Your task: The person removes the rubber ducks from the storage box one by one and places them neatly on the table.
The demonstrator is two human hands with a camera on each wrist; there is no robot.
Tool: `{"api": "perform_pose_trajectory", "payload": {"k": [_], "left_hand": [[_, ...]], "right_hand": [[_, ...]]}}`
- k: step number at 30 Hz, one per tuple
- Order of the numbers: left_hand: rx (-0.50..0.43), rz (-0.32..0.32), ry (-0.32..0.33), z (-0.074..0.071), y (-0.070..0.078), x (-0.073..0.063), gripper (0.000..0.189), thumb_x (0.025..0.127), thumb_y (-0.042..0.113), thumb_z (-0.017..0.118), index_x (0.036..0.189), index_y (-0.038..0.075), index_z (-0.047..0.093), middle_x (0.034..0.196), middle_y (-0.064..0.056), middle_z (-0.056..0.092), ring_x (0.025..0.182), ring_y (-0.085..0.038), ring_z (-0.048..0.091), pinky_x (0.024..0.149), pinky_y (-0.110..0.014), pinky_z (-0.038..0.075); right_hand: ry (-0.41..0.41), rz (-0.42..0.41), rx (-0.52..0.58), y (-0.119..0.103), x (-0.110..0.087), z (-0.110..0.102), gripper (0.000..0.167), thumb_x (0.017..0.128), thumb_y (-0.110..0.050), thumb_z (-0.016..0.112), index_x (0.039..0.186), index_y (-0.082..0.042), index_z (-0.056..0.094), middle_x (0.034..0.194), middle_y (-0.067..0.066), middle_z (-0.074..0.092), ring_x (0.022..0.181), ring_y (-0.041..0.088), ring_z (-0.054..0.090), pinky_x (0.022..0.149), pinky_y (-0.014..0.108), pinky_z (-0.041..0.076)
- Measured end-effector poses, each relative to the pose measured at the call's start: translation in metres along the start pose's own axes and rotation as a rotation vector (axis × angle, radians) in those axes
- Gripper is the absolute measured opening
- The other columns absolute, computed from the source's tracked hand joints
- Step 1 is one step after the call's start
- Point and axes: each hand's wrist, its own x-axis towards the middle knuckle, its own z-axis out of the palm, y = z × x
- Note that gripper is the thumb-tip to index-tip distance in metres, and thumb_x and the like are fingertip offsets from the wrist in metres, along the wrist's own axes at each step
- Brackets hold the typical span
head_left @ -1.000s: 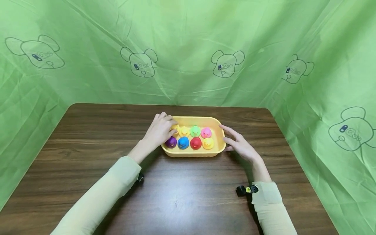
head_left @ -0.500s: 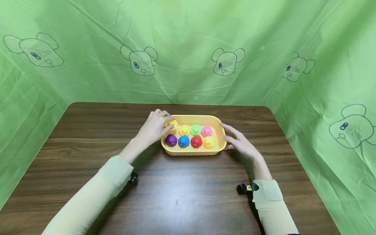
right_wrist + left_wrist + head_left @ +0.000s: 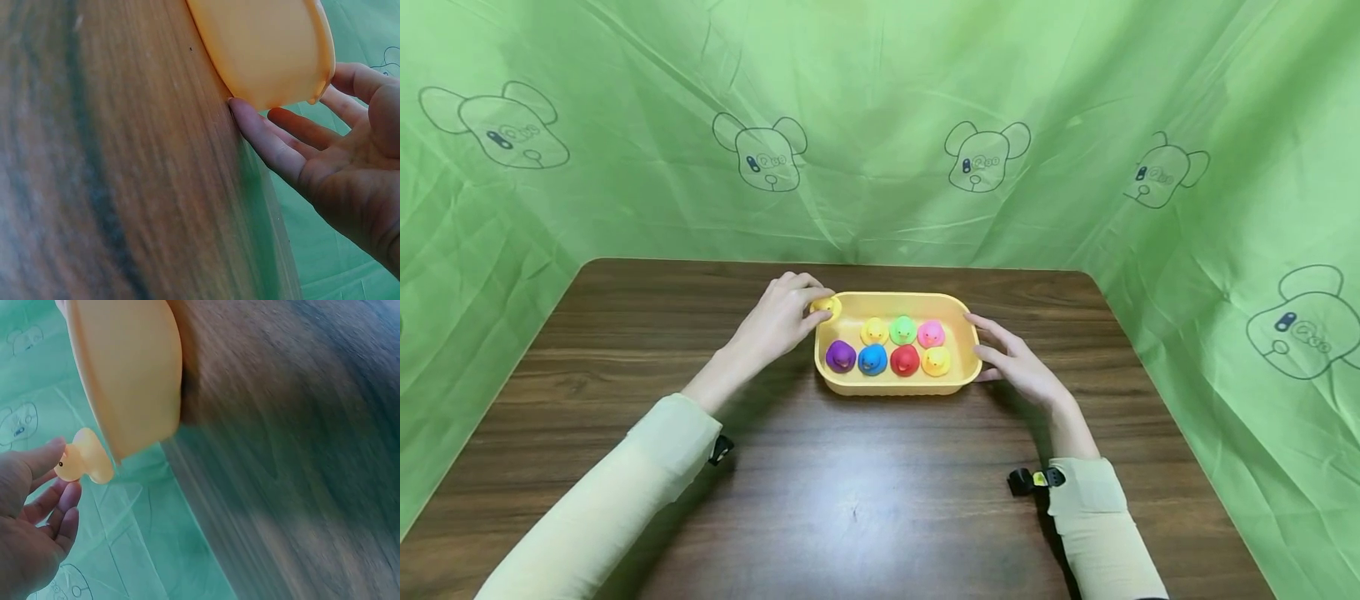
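My left hand (image 3: 777, 315) pinches a yellow rubber duck (image 3: 88, 459) between thumb and fingers, at the back left corner of a yellow plastic basin (image 3: 895, 389). In the left wrist view the duck is just beyond the basin's rim, apart from the table. Inside the basin sit a purple duck (image 3: 841, 357), a blue duck (image 3: 872, 359), a red duck (image 3: 905, 360) and a yellow duck (image 3: 936, 361) in front. Behind them are another yellow duck (image 3: 874, 331), a green duck (image 3: 902, 330) and a pink duck (image 3: 931, 333). My right hand (image 3: 1018, 367) touches the basin's right end with extended fingers.
The basin stands on a dark wood-grain table (image 3: 850, 483), towards its far edge. Green cloth (image 3: 880, 167) with printed bear heads hangs behind and at both sides. Each wrist wears a small black camera (image 3: 1021, 482).
My left hand has lifted the yellow duck from the basin's back left and carried it left to the rim. The right hand stays at the basin's right end.
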Motion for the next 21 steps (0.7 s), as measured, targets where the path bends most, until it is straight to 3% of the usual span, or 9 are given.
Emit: {"api": "perform_pose_trajectory", "payload": {"k": [21], "left_hand": [[0.001,0.01,0.041,-0.004,-0.024,-0.012,0.035,0.091,0.014,0.078,0.121,-0.001,0.073,0.116,-0.017,0.072,0.107,-0.036,0.063,0.095,-0.053,0.05]], "right_hand": [[0.0,0.01,-0.001,0.001,0.002,-0.001,0.058,0.108,-0.02,0.052,0.162,-0.023,0.032,0.164,0.02,0.033,0.135,0.038,0.052,0.088,0.045,0.063]]}}
